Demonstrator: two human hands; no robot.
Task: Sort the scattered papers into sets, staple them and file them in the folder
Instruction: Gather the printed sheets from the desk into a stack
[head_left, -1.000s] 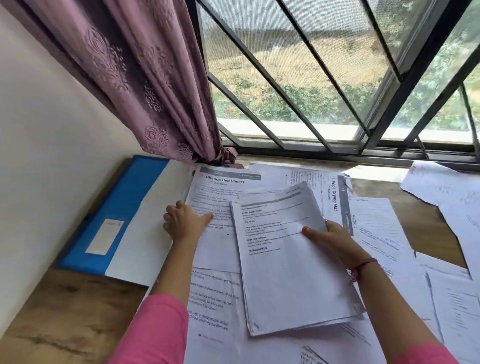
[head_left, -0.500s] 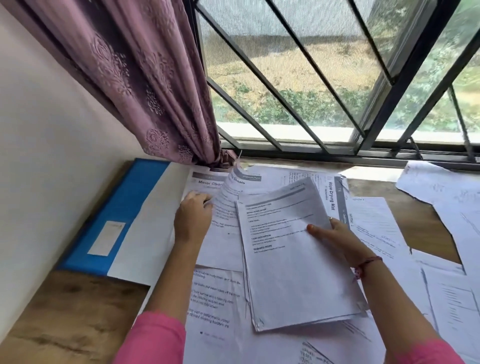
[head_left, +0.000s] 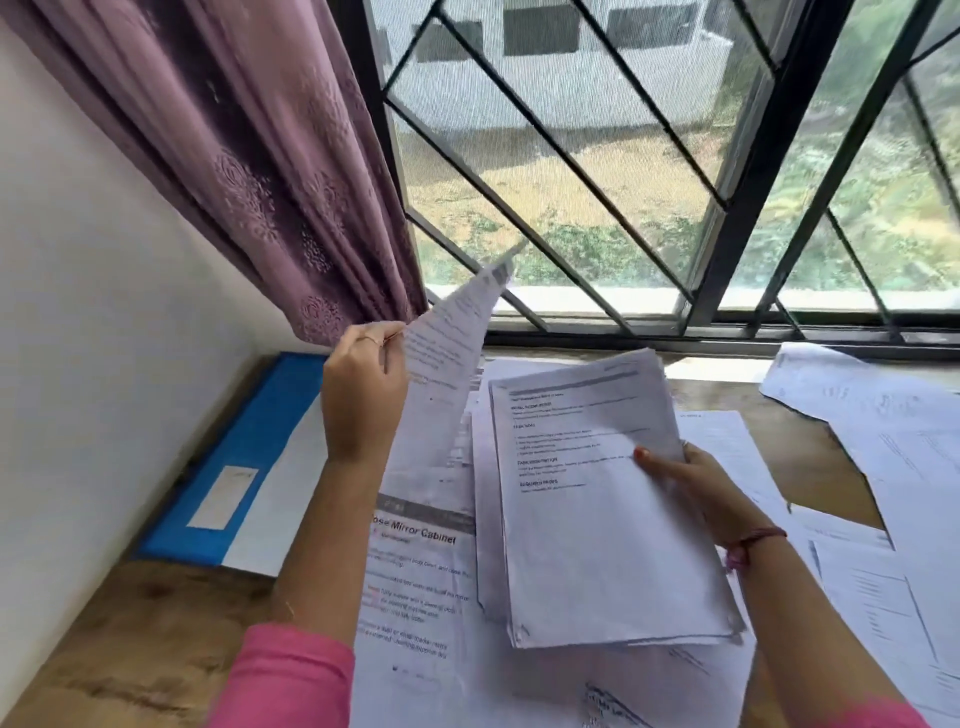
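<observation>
Nearest to the person, a printed sheet (head_left: 415, 582) lies flat on the wooden surface (head_left: 135, 639), just left of the held stack; its grey header reads "…ose Mirror Cabinet", the first letters hidden behind the left forearm, and the body text beneath is too blurred to read. The right hand (head_left: 696, 488) grips that stack of papers (head_left: 597, 509) at its right edge, thumb laid across the top page, fingers curled underneath. The top page carries bold headings, but none is sharp enough to read with certainty. A reddish thread band (head_left: 753, 543) circles the right wrist, and both sleeves are pink.

Left of the stack and raised above it, the left hand (head_left: 363, 384) pinches a single sheet (head_left: 447, 353) between thumb and fingers, lifted so that its top corner curls toward the window; its print is smeared. Further left of the stack, the blue folder (head_left: 249, 452) lies against the wall, a pale label (head_left: 223, 496) on its cover with writing too small to read. Right of the stack, loose papers (head_left: 883, 415) spread over the surface. Beyond the stack hang a mauve curtain (head_left: 249, 156) and the barred window (head_left: 649, 182).
</observation>
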